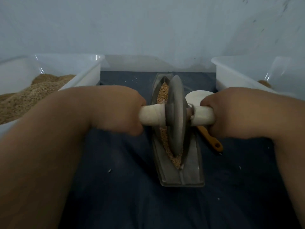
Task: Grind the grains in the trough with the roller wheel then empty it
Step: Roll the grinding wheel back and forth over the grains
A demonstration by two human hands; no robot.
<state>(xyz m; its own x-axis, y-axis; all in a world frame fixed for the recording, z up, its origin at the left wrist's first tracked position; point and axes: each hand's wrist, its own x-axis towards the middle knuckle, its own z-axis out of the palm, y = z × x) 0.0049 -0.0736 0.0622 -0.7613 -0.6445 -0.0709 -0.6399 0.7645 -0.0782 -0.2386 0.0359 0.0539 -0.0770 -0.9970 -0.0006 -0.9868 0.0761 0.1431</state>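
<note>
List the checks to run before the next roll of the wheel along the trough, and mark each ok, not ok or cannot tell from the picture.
1. Grip of left hand on left handle: ok, fingers curled round it.
2. Grip of right hand on right handle: ok, fingers curled round it.
3. The wheel sits in the trough: ok, upright in the groove.
4. The grains are in the wheel's path: ok, they lie both ahead of and behind it.
5. Grains fine enough to empty: cannot tell.
6. The yellow-handled tool is outside the trough: ok, it lies to the right.
</note>
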